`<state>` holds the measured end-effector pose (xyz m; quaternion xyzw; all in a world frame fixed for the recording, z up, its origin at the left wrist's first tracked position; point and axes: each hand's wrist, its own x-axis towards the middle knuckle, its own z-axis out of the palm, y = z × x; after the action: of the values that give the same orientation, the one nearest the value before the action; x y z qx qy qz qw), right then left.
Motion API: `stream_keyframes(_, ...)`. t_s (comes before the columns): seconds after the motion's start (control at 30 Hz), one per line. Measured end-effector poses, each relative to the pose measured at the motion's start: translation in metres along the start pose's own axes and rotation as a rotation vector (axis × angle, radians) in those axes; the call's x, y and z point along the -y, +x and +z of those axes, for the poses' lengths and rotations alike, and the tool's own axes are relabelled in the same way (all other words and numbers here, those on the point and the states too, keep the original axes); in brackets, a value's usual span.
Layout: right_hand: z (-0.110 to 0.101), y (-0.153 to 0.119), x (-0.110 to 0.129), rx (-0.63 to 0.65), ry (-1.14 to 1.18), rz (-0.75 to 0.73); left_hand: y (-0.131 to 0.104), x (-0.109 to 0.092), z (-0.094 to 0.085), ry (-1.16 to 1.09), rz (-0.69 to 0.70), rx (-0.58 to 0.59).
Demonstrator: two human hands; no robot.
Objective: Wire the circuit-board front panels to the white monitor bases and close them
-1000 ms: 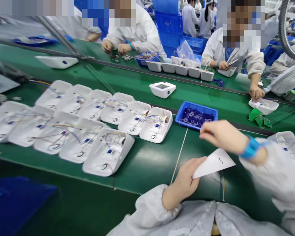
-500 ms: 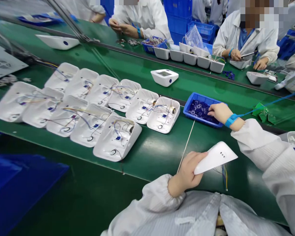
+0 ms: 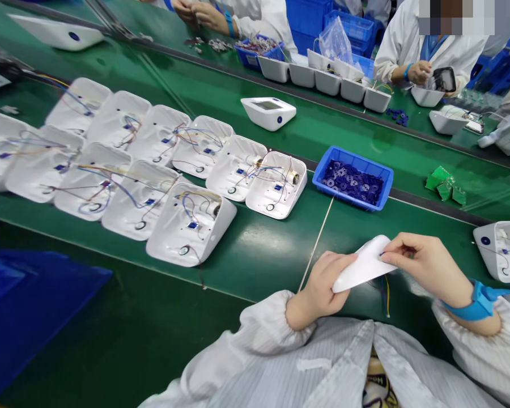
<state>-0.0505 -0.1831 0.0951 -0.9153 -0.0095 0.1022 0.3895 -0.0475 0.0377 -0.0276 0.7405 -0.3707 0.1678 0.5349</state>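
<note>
My left hand point(image 3: 321, 283) grips a white plastic housing point(image 3: 359, 267) by its left end, tilted with a side face turned up. Thin coloured wires point(image 3: 386, 294) hang below it. My right hand point(image 3: 425, 263) pinches a small dark blue part point(image 3: 381, 255), mostly hidden by the fingertips, against the housing's right end. A blue band circles my right wrist. Beyond my hands stands a blue tray point(image 3: 386, 195) holding many flat blue disc-shaped parts point(image 3: 352, 181).
Two rows of open white housings point(image 3: 191, 226) with wires inside cover the left bench. Another open housing point(image 3: 504, 249) is at right. Green pieces point(image 3: 446, 186) and a closed white unit point(image 3: 267, 113) lie farther back. Across the bench, co-workers' hands point(image 3: 420, 73) handle parts.
My right hand has left the blue tray and come to the housing with a small blue part in its fingers. My left hand still holds the housing. The view has shifted slightly.
</note>
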Motion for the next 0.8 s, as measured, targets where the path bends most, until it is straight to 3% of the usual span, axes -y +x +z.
stream_keyframes(0.17,-0.001,0.009,-0.010,-0.072,-0.047,-0.033,0.000,0.000,0.001,0.028,0.017,-0.015)
stream_keyframes(0.23,-0.002,0.016,-0.014,0.033,0.062,-0.007,0.002,-0.001,0.002,0.049,0.035,-0.029)
stream_keyframes(0.33,-0.004,0.026,-0.019,0.288,0.163,0.050,0.004,-0.002,0.003,0.111,0.061,-0.060)
stream_keyframes(0.53,-0.007,0.032,-0.019,0.282,0.052,0.002,0.001,-0.005,0.005,0.209,0.057,-0.103)
stream_keyframes(0.7,0.001,0.036,-0.018,0.248,0.117,-0.016,0.000,-0.006,-0.001,0.084,-0.138,-0.093)
stream_keyframes(0.8,0.019,0.035,-0.033,0.041,0.330,-0.044,-0.007,0.001,-0.018,-0.031,-0.418,-0.208)
